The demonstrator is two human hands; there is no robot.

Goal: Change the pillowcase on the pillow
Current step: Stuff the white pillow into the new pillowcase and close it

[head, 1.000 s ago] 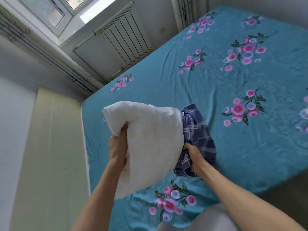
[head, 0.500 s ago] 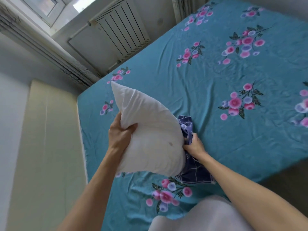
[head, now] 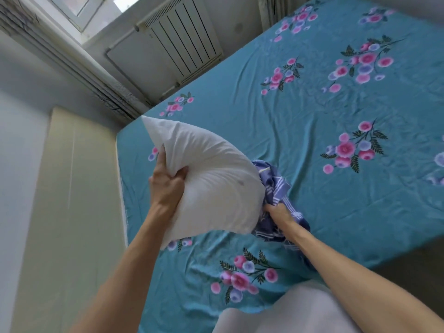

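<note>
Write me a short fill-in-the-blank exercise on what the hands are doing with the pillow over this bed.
1. The left hand grips the ____ pillow.
2. The right hand holds the blue ____ pillowcase.
3. The bedsheet is teal with a printed pattern of ____.
4. On the wall under the window hangs a white ____.

Missing words: white; plaid; flowers; radiator
</note>
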